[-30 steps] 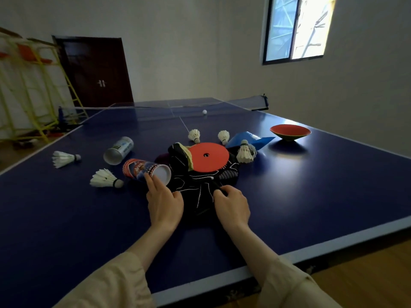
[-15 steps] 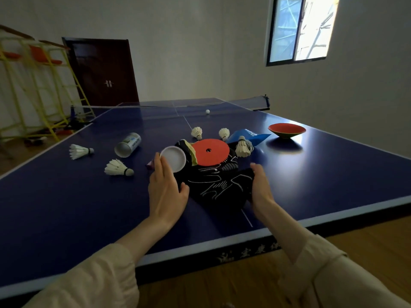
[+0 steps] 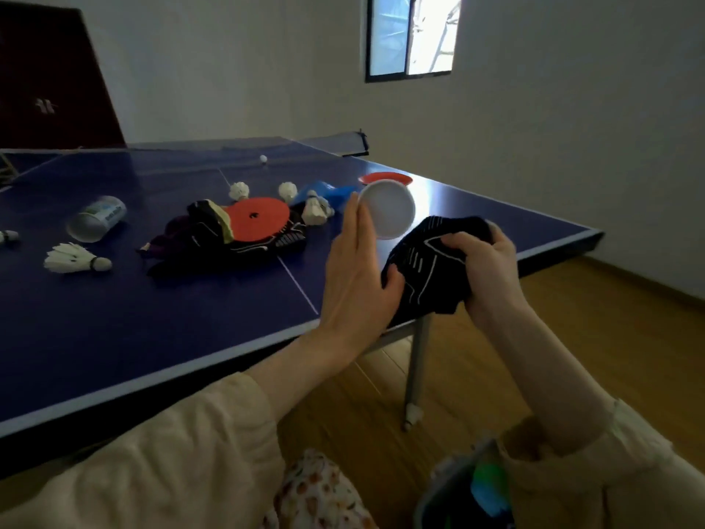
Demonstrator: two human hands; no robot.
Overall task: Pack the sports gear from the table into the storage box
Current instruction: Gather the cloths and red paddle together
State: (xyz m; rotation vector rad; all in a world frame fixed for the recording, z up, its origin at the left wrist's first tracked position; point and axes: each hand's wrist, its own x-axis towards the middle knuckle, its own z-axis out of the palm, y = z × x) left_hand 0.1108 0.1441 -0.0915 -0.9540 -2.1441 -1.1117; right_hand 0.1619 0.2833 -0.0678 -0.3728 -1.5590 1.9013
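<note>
My left hand (image 3: 354,269) holds a tube whose round white end (image 3: 387,208) faces me, lifted above the table's near edge. My right hand (image 3: 492,269) grips a bunched black cloth with white lines (image 3: 427,269) right beside it, over the table corner. On the blue table (image 3: 114,318) remain a pile of dark garments (image 3: 229,244) with a red disc (image 3: 259,219) on top, another tube lying on its side (image 3: 97,219), and several shuttlecocks (image 3: 76,259). The grey storage box (image 3: 438,486) is on the floor at the bottom, below my right forearm.
A blue piece (image 3: 328,192), a red bowl (image 3: 385,179) and a white ball (image 3: 263,158) lie farther back near the net. A table leg (image 3: 416,368) stands over wooden floor on the right. Green and blue items show inside the box.
Both hands have risen from the pile and moved right toward the table's near corner, the left carrying the tube, the right the black cloth. My view has swung right and down.
</note>
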